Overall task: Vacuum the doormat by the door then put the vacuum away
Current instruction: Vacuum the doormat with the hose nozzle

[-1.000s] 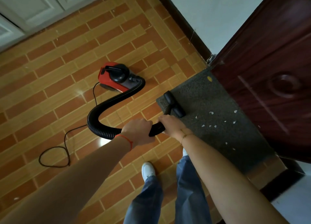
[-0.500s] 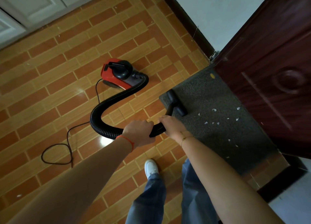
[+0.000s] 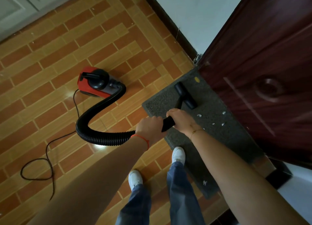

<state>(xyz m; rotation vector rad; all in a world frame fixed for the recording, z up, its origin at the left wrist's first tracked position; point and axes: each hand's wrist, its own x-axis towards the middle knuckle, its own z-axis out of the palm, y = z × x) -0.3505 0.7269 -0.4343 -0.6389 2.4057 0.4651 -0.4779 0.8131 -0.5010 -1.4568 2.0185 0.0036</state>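
1. Both hands are on the vacuum's black wand. The left hand (image 3: 149,128) has its fingers wrapped tight where the ribbed hose (image 3: 101,123) meets the handle, and the right hand (image 3: 181,120) is clamped on the wand just ahead of it, so the right is the one nearer the working end.

2. The brush nozzle (image 3: 185,95) is flat on the grey doormat (image 3: 224,137), up and slightly right of the right hand, near the mat's far end. The nozzle's long axis runs diagonally across the mat, roughly crosswise to the wand.

3. The thing the next move hinges on, I reckon: the white scraps (image 3: 223,113) lie to the right of the nozzle and closer to the person, between the nozzle and the dark red door (image 3: 253,64). So the head likely needs dragging back and rightward along the mat's length.

4. The mat lies lengthwise along the foot of the door, with one white shoe touching its near-left edge.

5. Counts: one red canister vacuum (image 3: 99,82) sitting on the tiled floor well left of the mat, one hose, one nozzle, one mat, one black power cord (image 3: 38,169) looping on the tiles. About six or seven white scraps that I can make out, plus one small yellow bit (image 3: 196,79) near the far corner.

6. The job looks early, with plenty of debris left.
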